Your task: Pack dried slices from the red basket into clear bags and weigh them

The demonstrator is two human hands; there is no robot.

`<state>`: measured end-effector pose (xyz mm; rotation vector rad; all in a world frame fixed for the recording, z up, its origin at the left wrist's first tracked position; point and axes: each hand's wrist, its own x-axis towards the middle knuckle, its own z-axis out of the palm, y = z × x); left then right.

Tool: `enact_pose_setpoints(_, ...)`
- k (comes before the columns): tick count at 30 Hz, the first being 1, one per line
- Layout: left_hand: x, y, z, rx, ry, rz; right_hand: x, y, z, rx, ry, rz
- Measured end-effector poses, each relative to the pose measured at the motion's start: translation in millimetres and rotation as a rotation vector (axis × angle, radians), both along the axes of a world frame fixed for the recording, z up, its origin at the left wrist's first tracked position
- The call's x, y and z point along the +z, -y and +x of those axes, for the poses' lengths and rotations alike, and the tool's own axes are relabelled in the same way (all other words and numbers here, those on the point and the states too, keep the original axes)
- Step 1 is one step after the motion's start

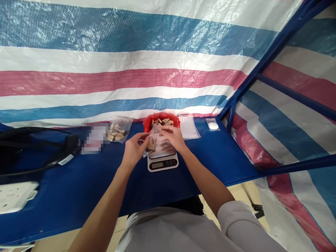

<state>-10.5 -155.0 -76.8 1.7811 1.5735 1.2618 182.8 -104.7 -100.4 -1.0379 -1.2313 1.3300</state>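
Note:
Above the kitchen scale (163,164) I hold a small clear plastic bag (151,145) with a few pale, dark-edged dried slices low in it. My left hand (135,149) is closed on the bag's left side, thumb and fingers pinched. My right hand (173,138) reaches in from the right, its fingertips closed on the bag's upper edge. The bag and hands cover part of the scale's metal plate. Just behind them stands a red plastic bag (146,123), open at the top, with many similar dried slices (166,122) inside.
A filled clear bag of slices (117,133) lies left of the red bag, beside a blurred-out sheet (95,138). Flat empty clear bags (188,127) and a small packet with a white disc (212,126) lie right. Black headgear (72,143) and a white power strip (15,196) occupy the left.

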Motion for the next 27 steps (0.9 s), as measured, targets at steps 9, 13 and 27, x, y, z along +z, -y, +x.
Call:
enact_pose_setpoints(9,15.1,-21.2,12.4,-0.085,-0.207,0.124,-8.0,-13.2,-7.0,-0.104,0.199,0.147)
enact_pose_setpoints(13,27.0,-29.1,10.8,-0.086,-0.246,-0.073,-6.3,-11.6,-11.3,-0.108,0.156,0.130)
enact_pose_setpoints(27,32.2,-61.9,4.7,-0.066,-0.040,-0.340,6.0,-12.7,-12.4,-0.091,0.360,0.482)
